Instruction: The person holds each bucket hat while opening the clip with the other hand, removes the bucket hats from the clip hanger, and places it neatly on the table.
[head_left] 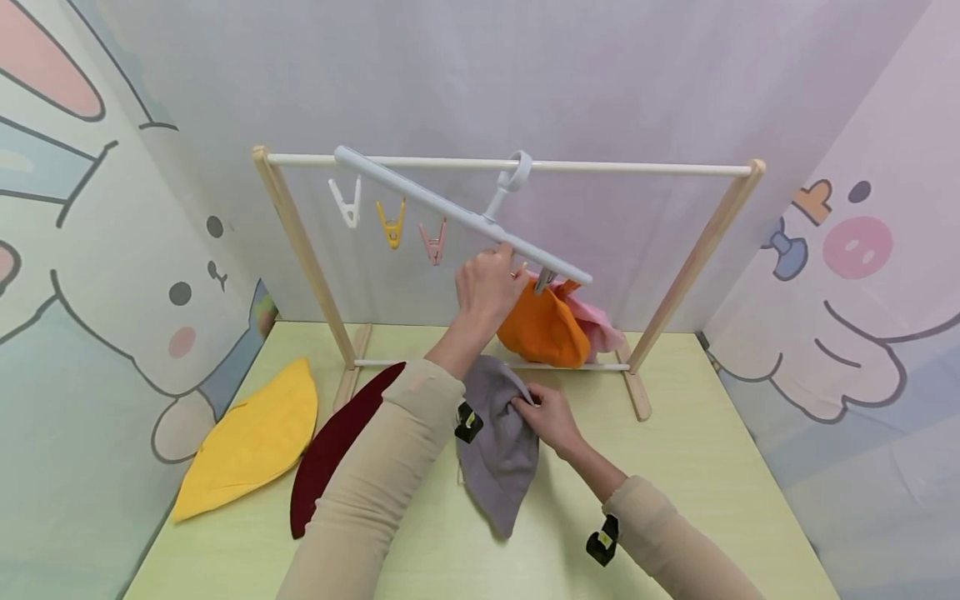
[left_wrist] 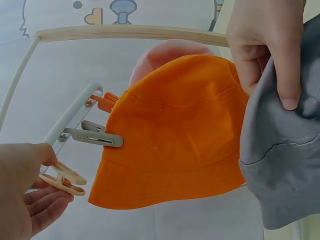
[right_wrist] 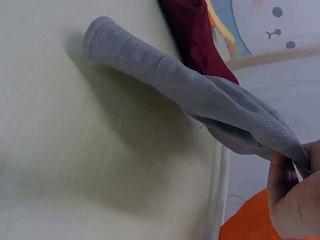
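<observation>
My left hand (head_left: 487, 287) is up at the pale blue hanger (head_left: 457, 212) and pinches a cream clothes peg (left_wrist: 64, 179) hanging from its bar. Lower down, my right hand (head_left: 553, 417) holds a grey bucket hat (head_left: 498, 467) by its edge, thumb on one face; the hat dangles above the table. Beside the cream peg, a grey peg (left_wrist: 97, 136) is clamped on an orange bucket hat (left_wrist: 175, 130). A pink hat (left_wrist: 167, 55) hangs behind it, next to an orange peg (left_wrist: 106, 103), whose bite is hidden.
A wooden rack (head_left: 307, 250) with a white rail (head_left: 637, 167) carries the hanger, which tilts down to the right. White (head_left: 347, 202), yellow (head_left: 392, 223) and pink (head_left: 433, 242) pegs hang at its left. Yellow (head_left: 258, 442) and dark red (head_left: 337, 446) hats lie on the table's left.
</observation>
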